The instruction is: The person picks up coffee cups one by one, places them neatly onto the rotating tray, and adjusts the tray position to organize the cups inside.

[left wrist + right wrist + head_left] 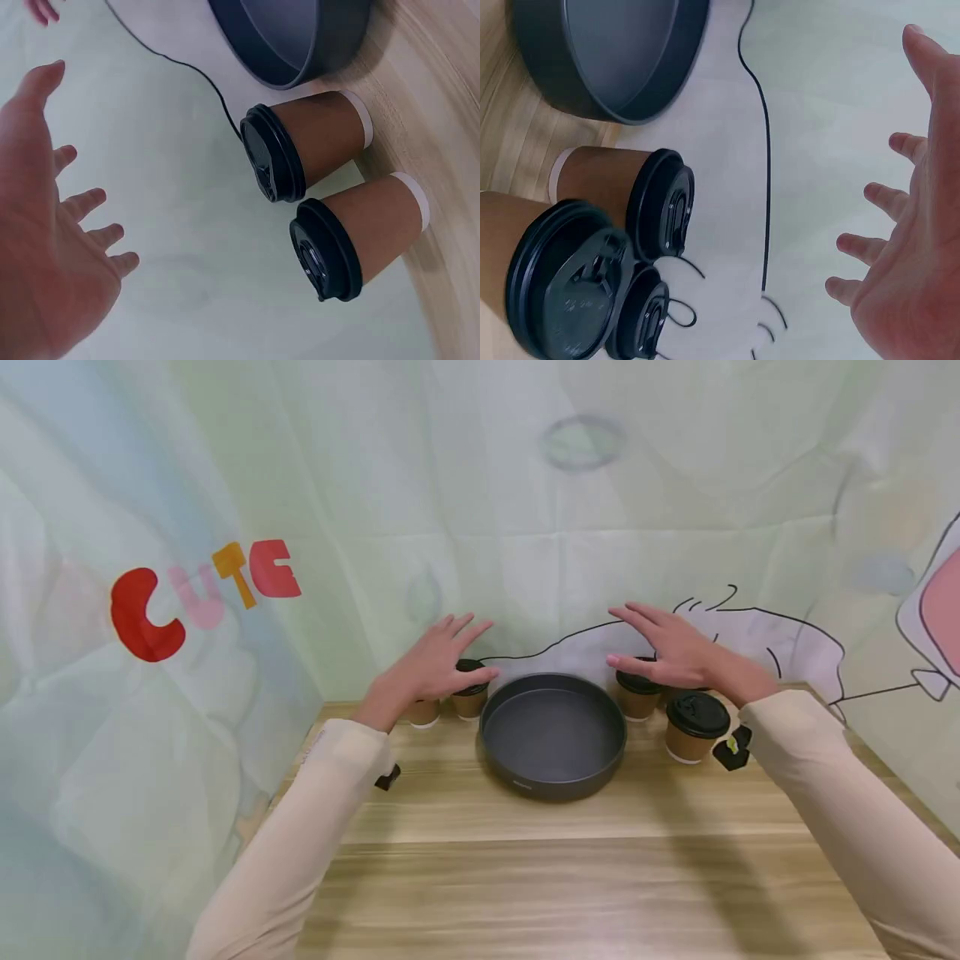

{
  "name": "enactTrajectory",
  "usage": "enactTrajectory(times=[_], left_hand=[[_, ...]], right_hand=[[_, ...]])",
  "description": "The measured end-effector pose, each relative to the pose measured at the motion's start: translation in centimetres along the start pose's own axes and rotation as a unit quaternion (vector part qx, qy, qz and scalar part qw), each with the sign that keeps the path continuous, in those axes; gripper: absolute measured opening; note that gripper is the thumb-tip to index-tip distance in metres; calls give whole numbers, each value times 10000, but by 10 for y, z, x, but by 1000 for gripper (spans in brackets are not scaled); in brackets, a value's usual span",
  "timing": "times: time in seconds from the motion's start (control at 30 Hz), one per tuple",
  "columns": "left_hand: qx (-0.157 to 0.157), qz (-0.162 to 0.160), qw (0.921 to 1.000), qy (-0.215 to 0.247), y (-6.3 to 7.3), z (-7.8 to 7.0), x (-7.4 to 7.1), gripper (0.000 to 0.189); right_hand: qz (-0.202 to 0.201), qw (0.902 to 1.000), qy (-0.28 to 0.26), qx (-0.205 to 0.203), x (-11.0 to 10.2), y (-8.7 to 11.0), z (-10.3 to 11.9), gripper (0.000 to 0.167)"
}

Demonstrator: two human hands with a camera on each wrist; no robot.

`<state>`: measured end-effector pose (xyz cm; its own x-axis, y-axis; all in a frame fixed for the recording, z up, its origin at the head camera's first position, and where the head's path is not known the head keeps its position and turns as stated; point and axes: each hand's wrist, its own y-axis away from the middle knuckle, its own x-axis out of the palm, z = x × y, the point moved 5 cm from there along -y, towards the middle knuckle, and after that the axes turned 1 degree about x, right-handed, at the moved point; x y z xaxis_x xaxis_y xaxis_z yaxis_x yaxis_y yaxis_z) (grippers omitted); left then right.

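Observation:
In the head view a round dark grey pan lies on the wooden table with nothing in it. My left hand hovers to the pan's left, fingers spread and holding nothing. Below it stand two brown paper cups with black lids, one cup close by the pan and another cup farther left. On the other side my right hand is raised, its fingers extended, over a lidded cup. A nearer cup stands right of that, and a third black lid shows partly hidden behind.
A pale curtain with printed letters and line drawings hangs behind and at the left of the table. Wooden tabletop spreads in front of the pan. A small black piece shows beside the right sleeve.

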<state>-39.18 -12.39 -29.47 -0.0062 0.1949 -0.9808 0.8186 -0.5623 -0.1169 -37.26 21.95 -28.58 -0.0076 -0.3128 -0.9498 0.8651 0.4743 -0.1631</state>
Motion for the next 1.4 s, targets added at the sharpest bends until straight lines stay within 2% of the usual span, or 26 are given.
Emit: enactTrajectory(times=[0.13,0.27,0.37,0.47,0.57,0.63,0.77,0.83,0.9,1.03,1.13,1.27,1.4], left_hand=[[-16,-261,9974,678,15,7,-5,84],[37,-619,9895,1302,32,13,-5,76],[176,-1051,9795,1710,43,16,-1,64],[239,-1518,9602,2332,52,18,8,48],[152,-1729,9359,3064,58,21,25,35],[-2,-1701,9248,3404,61,23,41,32],[-363,-1378,9170,3726,66,29,76,33],[-467,-1229,9127,3869,67,32,92,34],[-556,-1139,9029,4108,66,36,106,35],[-729,-976,8699,4779,62,38,125,36],[-972,-836,8412,5253,59,35,136,38],[-1292,-713,8091,5688,53,32,150,41],[-1569,-638,7809,6012,49,32,164,45]], right_hand=[[-176,9993,-299,105,-2,19,-13,83],[-435,9977,-501,131,-2,38,-26,82],[-688,9953,-646,196,0,55,-36,82],[-1085,9905,-776,329,4,73,-47,79],[-1582,9813,-971,505,11,91,-60,76],[-1915,9722,-1206,595,19,102,-70,74],[-2420,9543,-1595,729,40,119,-86,72],[-2495,9488,-1738,850,52,123,-94,72],[-2469,9449,-1881,1037,65,126,-100,74],[-2275,9371,-2230,1425,86,129,-109,78],[-2177,9306,-2462,1614,97,129,-112,80],[-2104,9232,-2683,1772,107,127,-112,82],[-2033,9200,-2796,1846,116,124,-111,85]])
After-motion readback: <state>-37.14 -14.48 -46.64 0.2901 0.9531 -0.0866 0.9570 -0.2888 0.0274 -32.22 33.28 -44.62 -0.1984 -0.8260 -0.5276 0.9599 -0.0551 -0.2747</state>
